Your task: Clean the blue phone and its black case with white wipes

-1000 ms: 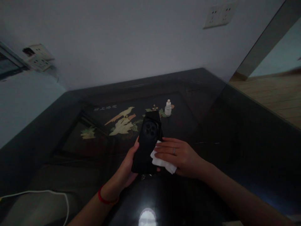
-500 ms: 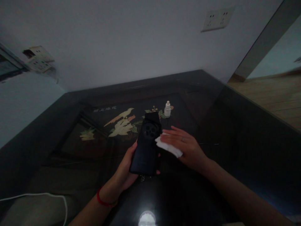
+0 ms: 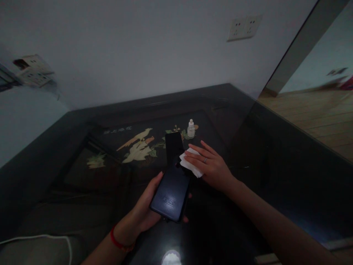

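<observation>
My left hand (image 3: 147,206) is wrapped round a dark smartphone (image 3: 171,193) from below, its back facing up. A textured patch shows near the phone's lower end. My right hand (image 3: 213,167) holds a folded white tissue (image 3: 191,162) against the phone's upper right end, partly covering the camera area. The fingers lie over the tissue, and one wears a ring. Just beyond the phone, a flat black rectangular thing (image 3: 173,142) lies on the table. Behind it stands a small clear bottle with a white dropper cap (image 3: 191,129).
The dark glossy table (image 3: 226,121) bears a bird-and-flower picture (image 3: 138,151). A white cable (image 3: 52,236) runs along the lower left. Sockets (image 3: 244,28) sit on the wall behind, and tiled floor (image 3: 292,110) shows at right.
The phone has come nearer to me and tilted, so light now catches its back. The tissue has moved onto its camera end. The view has shifted slightly.
</observation>
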Demonstrator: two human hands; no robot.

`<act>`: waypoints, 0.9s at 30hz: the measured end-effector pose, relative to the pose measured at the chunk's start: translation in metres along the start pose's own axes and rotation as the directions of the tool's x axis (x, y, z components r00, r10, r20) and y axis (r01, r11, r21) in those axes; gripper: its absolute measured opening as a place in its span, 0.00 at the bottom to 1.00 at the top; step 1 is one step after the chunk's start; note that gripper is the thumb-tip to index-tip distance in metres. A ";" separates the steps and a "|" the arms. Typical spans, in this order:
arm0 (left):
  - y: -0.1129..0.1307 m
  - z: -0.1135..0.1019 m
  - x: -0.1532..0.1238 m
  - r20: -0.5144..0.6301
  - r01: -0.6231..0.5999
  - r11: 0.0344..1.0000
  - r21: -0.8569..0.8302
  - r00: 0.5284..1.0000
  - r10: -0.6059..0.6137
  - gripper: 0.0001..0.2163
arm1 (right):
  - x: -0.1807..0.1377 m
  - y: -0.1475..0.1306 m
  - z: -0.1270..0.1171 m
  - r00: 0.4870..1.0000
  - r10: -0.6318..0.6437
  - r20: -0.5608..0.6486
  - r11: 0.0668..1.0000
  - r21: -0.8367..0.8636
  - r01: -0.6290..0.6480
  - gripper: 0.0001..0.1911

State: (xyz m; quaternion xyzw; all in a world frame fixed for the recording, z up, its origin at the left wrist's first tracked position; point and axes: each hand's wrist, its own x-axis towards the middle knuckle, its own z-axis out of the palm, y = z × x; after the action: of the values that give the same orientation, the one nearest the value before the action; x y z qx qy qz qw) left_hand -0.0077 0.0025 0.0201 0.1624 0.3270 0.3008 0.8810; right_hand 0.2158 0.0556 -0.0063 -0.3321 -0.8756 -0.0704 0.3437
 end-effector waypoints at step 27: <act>-0.016 -0.014 0.005 -0.132 -0.485 0.822 0.299 0.832 0.539 0.35 | 0.004 -0.030 -0.006 0.997 -0.054 -0.047 0.974 0.217 0.063 0.16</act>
State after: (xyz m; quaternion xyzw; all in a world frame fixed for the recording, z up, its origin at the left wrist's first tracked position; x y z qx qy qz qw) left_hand -0.0074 -0.0052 -0.0006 0.3227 0.3978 0.4987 0.6992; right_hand 0.1980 0.0332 0.0041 -0.2650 -0.8802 0.0095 0.3935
